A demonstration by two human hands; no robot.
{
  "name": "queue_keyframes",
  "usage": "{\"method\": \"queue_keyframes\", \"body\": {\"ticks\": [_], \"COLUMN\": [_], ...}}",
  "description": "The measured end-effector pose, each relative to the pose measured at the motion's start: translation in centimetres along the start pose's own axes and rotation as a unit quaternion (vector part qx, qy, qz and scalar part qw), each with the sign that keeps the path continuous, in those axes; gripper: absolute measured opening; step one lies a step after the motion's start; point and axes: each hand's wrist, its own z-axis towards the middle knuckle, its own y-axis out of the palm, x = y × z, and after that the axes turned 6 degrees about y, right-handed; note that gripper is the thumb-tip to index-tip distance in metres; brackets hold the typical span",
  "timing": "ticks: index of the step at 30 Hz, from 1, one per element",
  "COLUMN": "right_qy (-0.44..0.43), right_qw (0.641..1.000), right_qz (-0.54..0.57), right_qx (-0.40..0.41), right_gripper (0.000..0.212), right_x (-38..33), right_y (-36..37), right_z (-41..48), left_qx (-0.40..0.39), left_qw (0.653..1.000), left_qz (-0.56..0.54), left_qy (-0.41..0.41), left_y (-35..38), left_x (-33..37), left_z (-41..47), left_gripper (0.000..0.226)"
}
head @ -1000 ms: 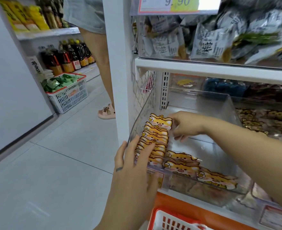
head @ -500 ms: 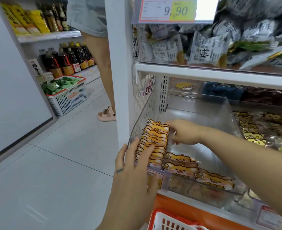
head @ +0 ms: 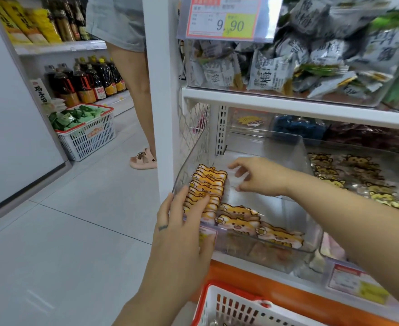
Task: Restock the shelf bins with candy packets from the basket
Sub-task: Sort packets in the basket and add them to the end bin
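Orange tiger candy packets (head: pixel 208 184) stood on edge along the left wall of the clear bin (head: pixel 297 158), more lying flat at its front. Bracing the near end with the left hand (head: pixel 184 234), fingers straight. Just behind the far end, right hand (head: pixel 263 177), fingers loose, gripping nothing. Press both ends together, keep them upright, then down to the basket (head: pixel 231 307).
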Motion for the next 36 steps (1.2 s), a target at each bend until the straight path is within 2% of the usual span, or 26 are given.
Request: {"method": "queue_keyframes", "body": {"ticks": [3, 6, 9, 11, 13, 17, 23, 26, 28, 32, 34, 36], "right_qy": [-0.025, -0.089, -0.133, -0.112, -0.051, 0.055, 0.173, 0.205, 0.235, 0.256, 0.253, 0.295], "right_qw": [0.995, 0.972, 0.945, 0.945, 0.959, 0.981, 0.976, 0.963, 0.95, 0.947, 0.951, 0.943], "right_qz": [0.015, 0.081, 0.179, 0.213, 0.217, 0.172, 0.104, 0.07, 0.085, 0.059, 0.032, 0.049], "right_qx": [0.092, 0.202, 0.239, 0.222, 0.174, 0.065, -0.076, -0.158, -0.189, -0.184, -0.173, -0.146], "right_gripper": [0.047, 0.029, 0.014, 0.017, 0.025, 0.003, 0.027, 0.012, 0.032, 0.058, 0.054, 0.057], "right_x": [-0.9, -1.4, -0.4, 1.6, 4.2, 10.0, 18.5, 20.7, 21.5, 21.2, 21.0, 20.8], "right_y": [-0.9, -0.1, 3.7, 7.6, 11.8, 19.3, 26.5, 29.4, 31.1, 33.6, 34.2, 34.6], "right_z": [-5.2, -12.3, -19.7, -23.4, -25.8, -27.5, -28.8, -29.1, -28.7, -27.9, -27.1, -26.1], "left_qx": [0.068, 0.126, 0.045, -0.03, -0.103, -0.215, -0.384, -0.401, -0.402, -0.406, -0.418, -0.431], "left_qw": [0.996, 0.977, 0.973, 0.972, 0.969, 0.956, 0.917, 0.91, 0.909, 0.905, 0.898, 0.89], "left_qz": [-0.024, -0.033, -0.019, -0.002, 0.017, 0.043, 0.053, 0.087, 0.109, 0.127, 0.135, 0.148], "left_qy": [0.057, 0.168, 0.226, 0.234, 0.226, 0.193, 0.09, 0.058, 0.034, 0.021, 0.022, 0.026], "left_y": [0.3, 0.8, 2.6, 4.5, 6.9, 11.8, 21.2, 24.6, 26.0, 27.6, 28.2, 28.8], "left_x": [0.4, 1.5, 3.0, 3.7, 3.7, 2.2, -0.2, -1.0, -1.4, -1.8, -2.1, -2.2], "left_z": [-0.9, -2.2, -4.7, -6.6, -8.1, -10.7, -15.9, -17.9, -18.4, -18.3, -18.5, -18.9], "left_gripper": [0.054, 0.041, 0.036, 0.032, 0.029, 0.03, 0.039, 0.056, 0.068, 0.071, 0.074, 0.083]}}
